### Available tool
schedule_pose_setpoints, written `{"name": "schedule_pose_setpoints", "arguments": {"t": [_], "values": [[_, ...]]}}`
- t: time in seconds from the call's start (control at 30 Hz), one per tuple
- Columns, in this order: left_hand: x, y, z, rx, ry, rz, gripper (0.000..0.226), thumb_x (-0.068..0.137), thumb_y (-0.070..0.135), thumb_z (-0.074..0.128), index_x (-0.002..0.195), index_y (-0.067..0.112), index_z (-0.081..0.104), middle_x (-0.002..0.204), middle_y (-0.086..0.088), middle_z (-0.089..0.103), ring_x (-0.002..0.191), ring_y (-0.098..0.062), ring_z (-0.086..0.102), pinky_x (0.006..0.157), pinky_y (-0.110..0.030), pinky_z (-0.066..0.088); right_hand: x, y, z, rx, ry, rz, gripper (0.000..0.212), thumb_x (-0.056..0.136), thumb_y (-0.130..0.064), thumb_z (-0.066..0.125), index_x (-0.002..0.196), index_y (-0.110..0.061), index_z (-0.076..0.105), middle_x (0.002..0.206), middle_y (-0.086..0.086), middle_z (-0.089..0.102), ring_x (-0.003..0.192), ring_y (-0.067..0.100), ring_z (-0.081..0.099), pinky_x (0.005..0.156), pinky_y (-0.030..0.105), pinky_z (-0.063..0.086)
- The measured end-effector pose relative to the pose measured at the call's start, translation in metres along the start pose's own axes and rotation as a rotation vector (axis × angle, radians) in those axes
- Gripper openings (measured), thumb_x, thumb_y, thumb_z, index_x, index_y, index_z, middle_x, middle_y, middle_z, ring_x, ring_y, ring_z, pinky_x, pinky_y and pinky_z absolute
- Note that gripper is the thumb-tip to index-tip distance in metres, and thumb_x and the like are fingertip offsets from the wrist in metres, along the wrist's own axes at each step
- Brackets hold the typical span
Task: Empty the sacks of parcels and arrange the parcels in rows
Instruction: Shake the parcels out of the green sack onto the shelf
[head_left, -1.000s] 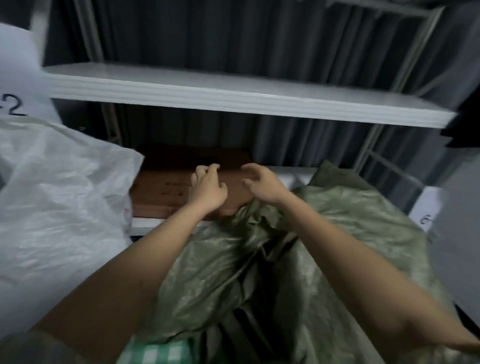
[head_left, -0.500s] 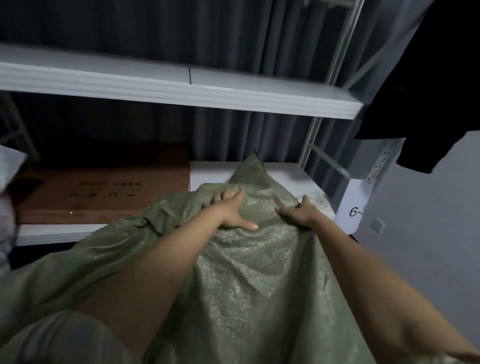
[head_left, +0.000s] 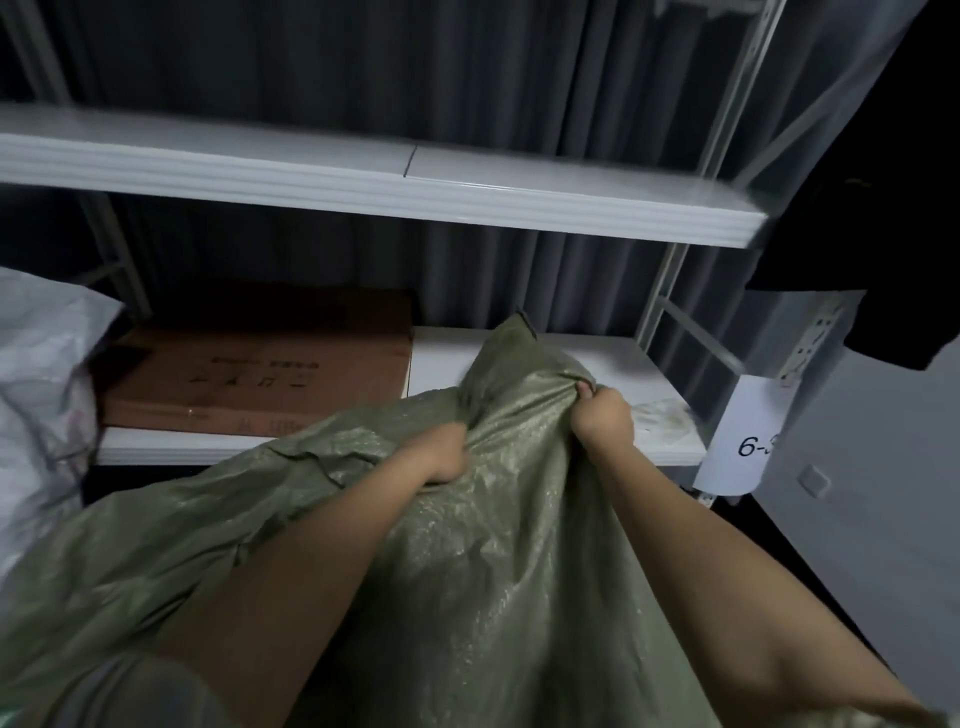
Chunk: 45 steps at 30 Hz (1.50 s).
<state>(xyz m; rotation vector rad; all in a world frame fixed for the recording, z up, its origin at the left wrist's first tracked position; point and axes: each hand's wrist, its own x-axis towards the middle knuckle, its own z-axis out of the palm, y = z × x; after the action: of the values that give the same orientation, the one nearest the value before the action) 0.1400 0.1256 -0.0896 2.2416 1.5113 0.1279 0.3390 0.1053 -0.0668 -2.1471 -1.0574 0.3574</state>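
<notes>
A big green woven plastic sack (head_left: 493, 545) lies across the front of the view. Its far corner pokes up onto the lower white shelf board (head_left: 613, 364). The sack runs long from that corner back toward the person, so its long way points at the shelf.

The left hand (head_left: 441, 452) is curled tight and grips a bunch of the green cloth. The right hand (head_left: 602, 418) is curled too and pinches a fold of the same cloth, a bit farther up. Both hands hold the sack near its far end, just below the pointed corner. The right hand is the one nearer to that corner.

No parcels show here. They are probably inside the sack, toward the person, where the sack looks fuller. The mouth of the sack is out of view, so I cannot tell which way it opens.

I think the person is about to lift or tip the sack by this end. The cloth is thin and slippery, so it could slide out of the fingers.

A flat brown cardboard box (head_left: 260, 374) lies on the same shelf to the left, near the sack. A white plastic sack (head_left: 41, 374) sits at the far left. A paper label (head_left: 748, 436) starting with 6 hangs on the right.
</notes>
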Motion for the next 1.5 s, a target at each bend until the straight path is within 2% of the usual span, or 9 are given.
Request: {"name": "schedule_pose_setpoints", "arguments": {"t": [0.2,0.37,0.53,0.8,0.9,1.03,1.2,1.4,1.5], "values": [[-0.012,0.011,-0.058,-0.457,0.296,0.069,0.009,0.099,0.019,0.04,0.102,0.011,0.037,0.106,-0.012,0.054,0.104,-0.027,0.054,0.076,-0.028,0.035,-0.005,-0.093,-0.033,0.557,0.163,-0.014,0.036,0.104,-0.026,0.039,0.119,-0.002,0.062,0.121,0.018,0.062,0.113,0.034,0.056,0.084,0.031,0.039],[-0.033,-0.024,-0.097,-0.568,0.503,0.016,0.014,0.1,0.023,0.041,0.109,0.013,0.04,0.115,-0.015,0.054,0.109,-0.026,0.053,0.075,-0.027,0.033,-0.036,-0.15,-0.026,0.732,0.045,-0.348,0.028,0.102,-0.02,0.046,0.101,-0.001,0.068,0.095,0.011,0.067,0.089,0.018,0.057,0.078,0.027,0.041],[-0.073,-0.115,-0.047,-0.484,0.307,-0.244,0.025,0.101,0.019,0.041,0.12,0.006,0.032,0.125,-0.014,0.047,0.11,-0.03,0.048,0.091,-0.036,0.039,-0.086,-0.115,0.028,0.202,-0.656,-0.44,0.034,0.104,-0.029,0.043,0.099,-0.005,0.067,0.098,0.003,0.065,0.096,0.019,0.057,0.073,0.016,0.041],[-0.092,-0.123,-0.058,-0.314,0.293,-0.389,0.027,0.095,0.015,0.048,0.118,0.007,0.036,0.122,-0.021,0.054,0.11,-0.035,0.055,0.087,-0.038,0.044,-0.095,-0.118,0.026,0.114,-0.678,-0.479,0.034,0.101,-0.041,0.047,0.107,-0.013,0.065,0.099,-0.001,0.066,0.092,0.015,0.061,0.076,0.024,0.042],[-0.101,-0.123,-0.05,-0.197,0.315,-0.441,0.022,0.096,0.01,0.042,0.117,0.007,0.037,0.121,-0.02,0.054,0.107,-0.034,0.055,0.077,-0.034,0.039,-0.088,-0.099,0.023,0.222,-0.659,-0.47,0.049,0.091,-0.053,0.057,0.126,-0.019,0.062,0.095,-0.018,0.064,0.089,0.0,0.059,0.075,0.014,0.042],[-0.1,-0.125,-0.039,-0.092,0.339,-0.507,0.03,0.097,0.011,0.04,0.127,0.01,0.036,0.118,-0.018,0.057,0.102,-0.033,0.056,0.077,-0.036,0.042,-0.071,-0.071,0.018,-0.034,-0.553,-0.408,0.107,0.056,-0.095,0.051,0.144,-0.035,0.04,0.151,-0.004,0.037,0.138,0.023,0.035,0.114,0.047,0.029],[-0.09,-0.126,-0.028,-0.109,0.234,-0.532,0.032,0.096,0.012,0.042,0.129,0.009,0.042,0.129,-0.013,0.054,0.118,-0.031,0.052,0.096,-0.039,0.041,-0.057,-0.041,0.018,-0.128,-0.471,-0.16,0.129,0.049,-0.102,0.037,0.155,-0.033,0.014,0.163,0.006,0.011,0.148,0.035,0.01,0.118,0.056,0.012],[-0.096,-0.128,-0.021,-0.187,0.04,-0.502,0.038,0.096,0.015,0.048,0.132,0.003,0.043,0.132,-0.017,0.052,0.12,-0.031,0.051,0.099,-0.033,0.04,-0.054,-0.041,0.038,-0.088,-0.449,-0.163,0.07,0.087,-0.073,0.04,0.144,-0.031,0.044,0.156,0.013,0.028,0.145,0.033,0.018,0.119,0.045,0.013],[-0.097,-0.113,-0.036,-0.411,-0.077,-0.497,0.023,0.091,0.009,0.046,0.111,0.004,0.056,0.105,-0.017,0.06,0.093,-0.03,0.06,0.079,-0.032,0.048,-0.048,-0.037,0.056,-0.053,-0.335,-0.19,0.044,0.094,-0.054,0.048,0.122,-0.024,0.064,0.14,0.016,0.049,0.135,0.035,0.035,0.115,0.041,0.022]]}}
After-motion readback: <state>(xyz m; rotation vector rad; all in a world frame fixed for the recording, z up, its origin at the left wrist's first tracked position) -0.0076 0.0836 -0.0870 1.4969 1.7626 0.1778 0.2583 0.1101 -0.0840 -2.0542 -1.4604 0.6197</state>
